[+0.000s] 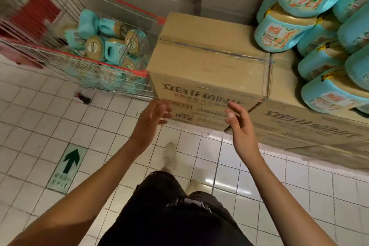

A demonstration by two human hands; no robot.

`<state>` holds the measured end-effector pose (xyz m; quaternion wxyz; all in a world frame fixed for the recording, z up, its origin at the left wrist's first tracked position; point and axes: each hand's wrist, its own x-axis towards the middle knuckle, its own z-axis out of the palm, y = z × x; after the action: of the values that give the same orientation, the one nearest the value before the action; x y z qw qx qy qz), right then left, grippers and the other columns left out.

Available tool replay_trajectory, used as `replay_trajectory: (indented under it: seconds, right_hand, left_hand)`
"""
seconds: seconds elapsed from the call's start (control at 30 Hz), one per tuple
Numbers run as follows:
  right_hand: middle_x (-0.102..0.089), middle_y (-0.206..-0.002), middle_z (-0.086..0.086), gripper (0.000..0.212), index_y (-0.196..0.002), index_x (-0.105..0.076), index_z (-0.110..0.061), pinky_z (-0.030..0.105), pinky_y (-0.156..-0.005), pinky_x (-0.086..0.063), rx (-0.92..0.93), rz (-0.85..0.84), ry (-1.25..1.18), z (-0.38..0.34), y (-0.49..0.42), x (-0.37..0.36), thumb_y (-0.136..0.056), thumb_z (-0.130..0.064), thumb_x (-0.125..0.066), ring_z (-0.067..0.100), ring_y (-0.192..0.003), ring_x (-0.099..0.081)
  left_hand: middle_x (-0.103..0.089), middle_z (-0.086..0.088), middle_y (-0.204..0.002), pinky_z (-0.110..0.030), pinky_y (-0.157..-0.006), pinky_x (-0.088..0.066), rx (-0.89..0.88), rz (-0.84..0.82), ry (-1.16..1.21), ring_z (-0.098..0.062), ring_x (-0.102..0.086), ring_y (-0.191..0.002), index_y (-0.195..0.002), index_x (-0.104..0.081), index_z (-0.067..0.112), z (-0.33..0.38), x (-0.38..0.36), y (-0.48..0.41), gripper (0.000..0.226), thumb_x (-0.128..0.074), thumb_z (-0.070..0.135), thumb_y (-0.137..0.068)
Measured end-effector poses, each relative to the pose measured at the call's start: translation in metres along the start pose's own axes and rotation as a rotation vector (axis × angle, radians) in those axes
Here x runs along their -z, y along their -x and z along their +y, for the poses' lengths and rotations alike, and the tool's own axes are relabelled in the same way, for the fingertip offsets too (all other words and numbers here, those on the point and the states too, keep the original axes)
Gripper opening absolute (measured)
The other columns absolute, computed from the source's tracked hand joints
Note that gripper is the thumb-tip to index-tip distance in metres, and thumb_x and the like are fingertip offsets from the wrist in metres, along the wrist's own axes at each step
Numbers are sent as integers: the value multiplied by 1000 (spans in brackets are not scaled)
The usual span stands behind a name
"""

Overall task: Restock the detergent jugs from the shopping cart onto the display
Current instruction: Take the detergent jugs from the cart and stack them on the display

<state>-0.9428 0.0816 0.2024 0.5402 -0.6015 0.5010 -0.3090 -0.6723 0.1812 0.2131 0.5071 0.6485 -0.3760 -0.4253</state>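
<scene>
Both my hands are empty in front of the box (207, 60); loose jugs (93, 45) lie in the cart (119, 67).
The box's near face carries dark Chinese print, too blurred for me to read, as does the lower box (311, 124) to its right. Stacked jugs (283, 32) on that lower box are teal with red-logo labels I cannot make out. A floor sticker (68, 168) shows a green arrow above small illegible text. The cart stands left of the box, touching it. My left hand (153, 113) and right hand (238, 124) face palm to palm, fingers loosely spread, holding nothing.
</scene>
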Motion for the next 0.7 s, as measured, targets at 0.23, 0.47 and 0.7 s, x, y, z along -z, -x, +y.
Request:
replay_trajectory:
  seconds: [0.23, 0.47, 0.7]
  right_hand:
    - [-65, -129, -28, 39, -140, -59, -33, 53, -113, -48, -72, -264, 64, 4, 32, -90, -104, -49, -56, 12, -126, -62]
    - [-67, -127, -25, 42, -129, -63, -44, 49, -112, -51, -54, -476, 61, -22, 29, -218, -94, -65, -54, 5, -121, -64]
    - [-68, -132, -12, 41, -132, -64, -35, 52, -111, -51, 13, -580, 110, -52, 22, -344, -99, -57, -54, 10, -126, -64]
  left_hand:
    - [-73, 0, -115, -39, -89, -61, 109, 217, -29, -22, -73, -105, -126, -63, 18, -46, 95, 101, 52, -43, 58, -100]
    - [-76, -3, -111, -46, -86, -61, 220, 466, 20, -24, -75, -100, -119, -67, 25, -86, 221, 168, 46, -46, 60, -99]
    - [-75, -8, -112, -47, -90, -60, 294, 641, 97, -28, -74, -104, -122, -67, 18, -97, 329, 207, 60, -49, 66, -91]
